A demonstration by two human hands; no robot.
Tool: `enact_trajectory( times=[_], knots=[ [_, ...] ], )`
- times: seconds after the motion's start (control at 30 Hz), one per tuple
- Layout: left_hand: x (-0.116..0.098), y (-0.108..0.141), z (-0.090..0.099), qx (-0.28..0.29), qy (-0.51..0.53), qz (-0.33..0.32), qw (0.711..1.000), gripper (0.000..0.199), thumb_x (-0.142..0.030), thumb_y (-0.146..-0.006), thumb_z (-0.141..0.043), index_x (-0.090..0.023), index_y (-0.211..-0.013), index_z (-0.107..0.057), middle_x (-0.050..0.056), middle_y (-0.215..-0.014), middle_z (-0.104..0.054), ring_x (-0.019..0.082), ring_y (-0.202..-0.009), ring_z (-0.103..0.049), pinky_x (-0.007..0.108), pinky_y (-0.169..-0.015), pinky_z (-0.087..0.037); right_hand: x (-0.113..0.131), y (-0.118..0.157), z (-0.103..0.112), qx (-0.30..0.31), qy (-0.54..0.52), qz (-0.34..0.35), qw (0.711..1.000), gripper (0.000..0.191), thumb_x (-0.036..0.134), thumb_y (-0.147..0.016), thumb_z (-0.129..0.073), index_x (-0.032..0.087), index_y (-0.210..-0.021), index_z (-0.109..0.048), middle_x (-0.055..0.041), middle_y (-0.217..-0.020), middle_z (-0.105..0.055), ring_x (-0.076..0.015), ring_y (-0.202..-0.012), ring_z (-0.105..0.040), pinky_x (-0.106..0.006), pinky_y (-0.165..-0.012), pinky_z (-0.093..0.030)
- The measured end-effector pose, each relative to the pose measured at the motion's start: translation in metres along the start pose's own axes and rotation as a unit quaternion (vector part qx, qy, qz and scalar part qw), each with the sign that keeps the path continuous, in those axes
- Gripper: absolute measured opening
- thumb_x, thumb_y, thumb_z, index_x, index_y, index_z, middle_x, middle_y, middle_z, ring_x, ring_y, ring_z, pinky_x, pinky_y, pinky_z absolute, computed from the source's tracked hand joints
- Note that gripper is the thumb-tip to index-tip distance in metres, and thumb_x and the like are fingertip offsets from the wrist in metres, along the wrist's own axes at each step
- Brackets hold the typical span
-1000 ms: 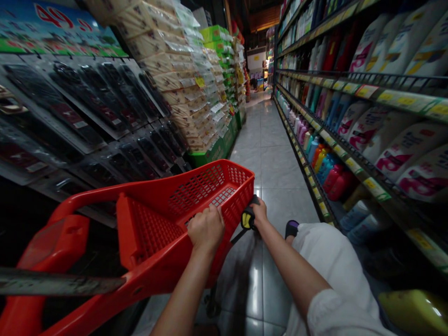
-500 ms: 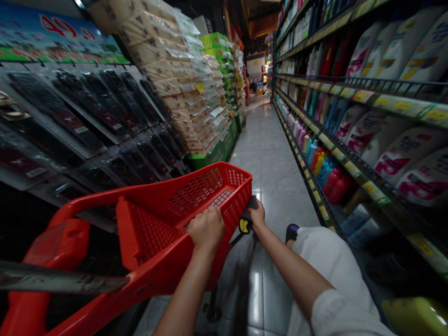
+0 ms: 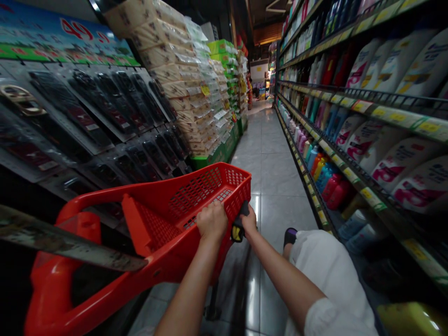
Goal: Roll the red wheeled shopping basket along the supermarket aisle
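Observation:
My left hand (image 3: 212, 221) is closed over the near side rim of a red plastic shopping cart (image 3: 115, 298). The cart's slotted basket holds nothing that I can see. Beside the basket's outer wall, my right hand (image 3: 249, 221) grips a black-and-yellow handheld tool (image 3: 238, 229) by its black end. What kind of tool it is I cannot make out, and part of it is hidden by the fingers. A worn metal pole (image 3: 80, 245) slants in from the left, its tip against the cart's frame near the handle.
Shelves of bottles (image 3: 402, 158) line the right side. On the left are a rack of packaged black belts (image 3: 94, 102) and stacked beige packs (image 3: 175, 88). A grey tiled aisle (image 3: 276, 168) runs ahead. My shoe (image 3: 290, 237) shows below.
My right hand and the tool have moved left and slightly down, closer to the cart wall. The left hand keeps its hold on the rim. The pole now slants more steeply.

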State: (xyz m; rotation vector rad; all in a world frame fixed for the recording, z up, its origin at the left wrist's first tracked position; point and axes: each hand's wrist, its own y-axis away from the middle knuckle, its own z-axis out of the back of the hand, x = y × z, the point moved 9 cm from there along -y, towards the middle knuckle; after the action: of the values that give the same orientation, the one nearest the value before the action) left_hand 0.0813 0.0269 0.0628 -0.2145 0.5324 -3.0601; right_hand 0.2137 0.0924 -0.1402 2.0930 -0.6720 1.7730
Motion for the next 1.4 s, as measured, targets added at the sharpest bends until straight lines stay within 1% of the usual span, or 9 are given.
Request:
enact_trajectory(
  times=[0.27,0.47,0.53,0.77,0.83,1.0,1.07,1.27,1.4],
  knots=[
    [0.001,0.0,-0.002,0.003,0.007,0.004,1.0,0.048,-0.027,-0.098,-0.024,-0.011,-0.093,-0.068,0.018,-0.083,-0.071,0.031,-0.087,-0.069,0.039,-0.071,-0.047,0.063,-0.018,-0.01,-0.034,0.002,0.063,0.997,0.057,0.021,-0.074,-0.052,0.021,-0.131,-0.047,-0.0122,-0.134,-0.05,-0.0212,-0.12,-0.051,-0.037,-0.105,-0.041],
    [0.005,0.002,-0.004,-0.002,0.012,0.002,1.0,0.045,-0.025,-0.097,-0.025,-0.011,-0.095,-0.068,0.018,-0.084,-0.071,0.031,-0.087,-0.068,0.039,-0.071,-0.046,-0.012,0.024,0.004,-0.025,0.04,-0.023,0.999,0.047,0.021,-0.062,-0.059,0.018,-0.109,-0.057,-0.0103,-0.112,-0.065,-0.026,-0.106,-0.058,-0.042,-0.097,-0.045],
    [0.008,0.002,-0.006,-0.003,0.012,0.003,1.0,0.045,-0.025,-0.097,-0.025,-0.012,-0.095,-0.068,0.018,-0.085,-0.071,0.031,-0.087,-0.068,0.038,-0.071,-0.045,-0.016,0.029,0.003,-0.023,0.028,-0.057,0.998,0.048,0.022,-0.061,-0.06,0.017,-0.108,-0.057,-0.0095,-0.107,-0.067,-0.0259,-0.102,-0.06,-0.041,-0.093,-0.047],
    [0.013,0.002,-0.009,-0.004,0.02,0.008,1.0,0.046,-0.029,-0.098,-0.026,-0.012,-0.095,-0.069,0.018,-0.085,-0.071,0.03,-0.089,-0.068,0.037,-0.073,-0.045,0.098,0.029,-0.018,0.0,-0.014,0.122,0.992,0.048,0.024,-0.073,-0.057,0.021,-0.121,-0.057,-0.0088,-0.128,-0.056,-0.0213,-0.121,-0.051,-0.038,-0.109,-0.037],
    [0.014,0.002,-0.009,-0.007,0.025,0.007,1.0,0.045,-0.028,-0.098,-0.027,-0.011,-0.096,-0.069,0.018,-0.085,-0.071,0.03,-0.088,-0.068,0.037,-0.073,-0.045,0.091,0.04,-0.018,0.002,-0.003,0.131,0.991,0.044,0.023,-0.073,-0.056,0.021,-0.117,-0.06,-0.0083,-0.124,-0.057,-0.0216,-0.12,-0.052,-0.039,-0.11,-0.036],
    [0.015,0.003,-0.008,-0.003,0.029,0.009,1.0,0.043,-0.024,-0.096,-0.029,-0.011,-0.096,-0.069,0.019,-0.086,-0.071,0.031,-0.089,-0.068,0.039,-0.073,-0.046,-0.005,0.069,-0.006,-0.013,0.015,-0.01,1.0,0.042,0.021,-0.065,-0.057,0.015,-0.106,-0.061,-0.0116,-0.11,-0.064,-0.0271,-0.107,-0.057,-0.047,-0.101,-0.042],
    [0.015,0.004,-0.006,-0.005,0.029,0.007,1.0,0.042,-0.023,-0.096,-0.029,-0.01,-0.096,-0.069,0.02,-0.087,-0.071,0.031,-0.089,-0.068,0.039,-0.074,-0.046,-0.017,0.074,-0.008,-0.007,0.012,-0.037,0.999,0.044,0.022,-0.066,-0.058,0.015,-0.11,-0.06,-0.0125,-0.111,-0.064,-0.0279,-0.108,-0.057,-0.047,-0.1,-0.043],
    [0.014,0.006,-0.006,-0.002,0.026,-0.001,1.0,0.039,-0.023,-0.095,-0.031,-0.011,-0.097,-0.068,0.018,-0.085,-0.071,0.031,-0.089,-0.068,0.038,-0.073,-0.046,0.073,0.077,-0.027,0.012,-0.025,0.119,0.992,0.055,0.028,-0.081,-0.054,0.023,-0.135,-0.047,-0.0103,-0.14,-0.049,-0.022,-0.13,-0.045,-0.042,-0.113,-0.033],
    [0.015,0.008,-0.006,-0.007,0.027,0.001,1.0,0.043,-0.026,-0.097,-0.028,-0.013,-0.096,-0.068,0.017,-0.085,-0.071,0.03,-0.087,-0.068,0.038,-0.073,-0.045,0.061,0.088,-0.028,0.023,0.0,0.125,0.992,0.051,0.028,-0.085,-0.051,0.024,-0.136,-0.048,-0.0108,-0.141,-0.048,-0.0211,-0.131,-0.045,-0.041,-0.114,-0.033]
  ],
)
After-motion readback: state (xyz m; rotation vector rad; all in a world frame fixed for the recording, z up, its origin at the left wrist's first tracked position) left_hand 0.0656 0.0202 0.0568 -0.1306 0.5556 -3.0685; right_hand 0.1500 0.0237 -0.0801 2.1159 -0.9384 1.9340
